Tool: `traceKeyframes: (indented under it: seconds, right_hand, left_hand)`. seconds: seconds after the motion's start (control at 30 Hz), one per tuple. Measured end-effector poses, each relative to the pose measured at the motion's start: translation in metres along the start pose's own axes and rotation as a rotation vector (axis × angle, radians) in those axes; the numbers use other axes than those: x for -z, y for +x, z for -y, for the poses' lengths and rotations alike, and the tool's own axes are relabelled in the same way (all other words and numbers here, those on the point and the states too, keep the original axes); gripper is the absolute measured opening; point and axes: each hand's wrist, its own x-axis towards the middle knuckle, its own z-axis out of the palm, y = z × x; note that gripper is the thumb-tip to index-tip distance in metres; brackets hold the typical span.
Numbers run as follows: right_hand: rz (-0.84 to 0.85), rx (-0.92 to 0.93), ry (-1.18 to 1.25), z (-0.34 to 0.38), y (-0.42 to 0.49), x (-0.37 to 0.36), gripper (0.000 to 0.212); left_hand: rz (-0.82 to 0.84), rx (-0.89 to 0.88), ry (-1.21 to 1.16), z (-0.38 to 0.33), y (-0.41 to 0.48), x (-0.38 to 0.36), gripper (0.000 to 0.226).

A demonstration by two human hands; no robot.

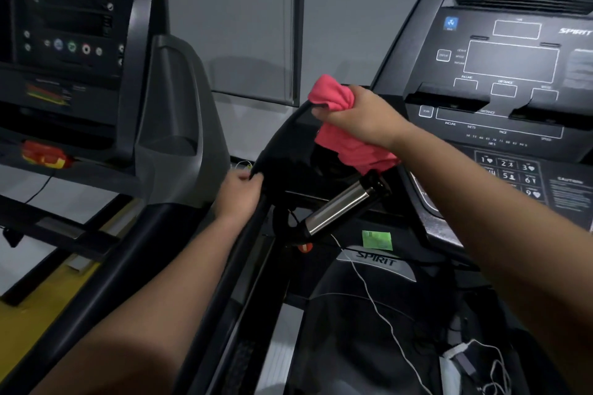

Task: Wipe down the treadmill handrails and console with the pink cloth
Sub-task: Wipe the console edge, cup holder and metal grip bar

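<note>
Right grip [359, 120] holds the pink cloth [332, 94] against the handrail [287, 130] (upper bend); left grip [237, 194] clasps it lower down

**Other items in view**

Second treadmill [167, 125], left: dark screen, red-and-yellow stop button [45, 154] on its front.
Yellow floor strip [41, 308] beneath it.
Grey wall [240, 9] behind.
Green sticker [377, 240].
White cable [375, 308] just beside the sticker.
White charger [455, 354], lower right.

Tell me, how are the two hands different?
1. The right hand grips the pink cloth; the left hand has no cloth and grips bare handrail.
2. The right hand is higher up, near the console; the left hand is lower down the rail.
Both have their fingers curled and work on the same black handrail.
</note>
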Motion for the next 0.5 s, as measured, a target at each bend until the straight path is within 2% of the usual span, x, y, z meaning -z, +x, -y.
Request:
traceKeyframes:
  seconds: [0.17, 0.3, 0.33, 0.4, 0.47, 0.5]
  right_hand:
    - [0.085, -0.067, 0.447, 0.002, 0.002, -0.003, 0.059]
    - [0.186, -0.194, 0.678, 0.013, 0.006, 0.002, 0.093]
    - [0.23, -0.208, 0.736, 0.013, 0.008, 0.004, 0.091]
    - [0.295, -0.212, 0.845, 0.014, 0.009, 0.012, 0.062]
    - [0.32, -0.235, 0.905, 0.009, 0.011, 0.014, 0.037]
    - [0.328, -0.221, 0.9, 0.006, 0.01, 0.015, 0.032]
  left_hand:
    - [0.144, -0.237, -0.278, -0.076, -0.013, -0.027, 0.024]
    - [0.3, -0.264, -0.445, -0.118, -0.026, -0.037, 0.047]
    - [0.332, -0.266, -0.481, -0.126, -0.028, -0.037, 0.049]
    - [0.343, -0.278, -0.505, -0.137, -0.027, -0.04, 0.035]
    - [0.279, -0.293, -0.495, -0.145, -0.026, -0.039, 0.017]
    - [0.249, -0.295, -0.507, -0.147, -0.025, -0.038, 0.013]
